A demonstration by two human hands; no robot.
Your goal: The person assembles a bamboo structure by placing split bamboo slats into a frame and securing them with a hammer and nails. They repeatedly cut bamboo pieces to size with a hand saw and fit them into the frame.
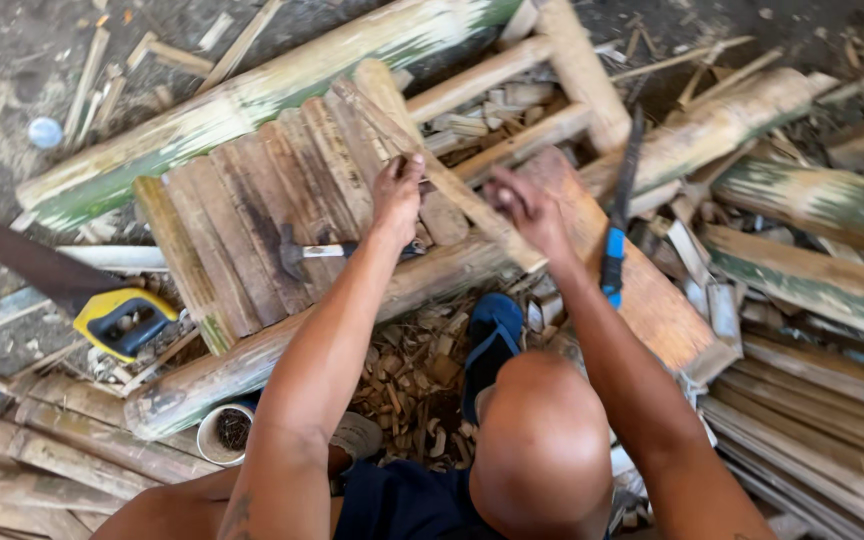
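My left hand [397, 195] and my right hand [524, 208] both grip a thin bamboo slat [472, 205] that lies at a slant across a bamboo frame. The left hand holds it near the middle, the right hand a little further along toward its near end. Beside the slat, a row of brown bamboo slats [252, 220] rests on a thick bamboo pole [252, 355]. A hammer [297, 255] lies on these slats, and my left forearm crosses over its handle. My knee [542, 440] and a blue sandal [492, 340] are below the hands.
A handsaw with a yellow and black handle [122, 320] lies at the left. A long blade with a blue grip [617, 230] rests on a board at the right. A small tin of nails [232, 430] stands by my leg. Green bamboo poles [242, 100], offcuts and shavings lie all around.
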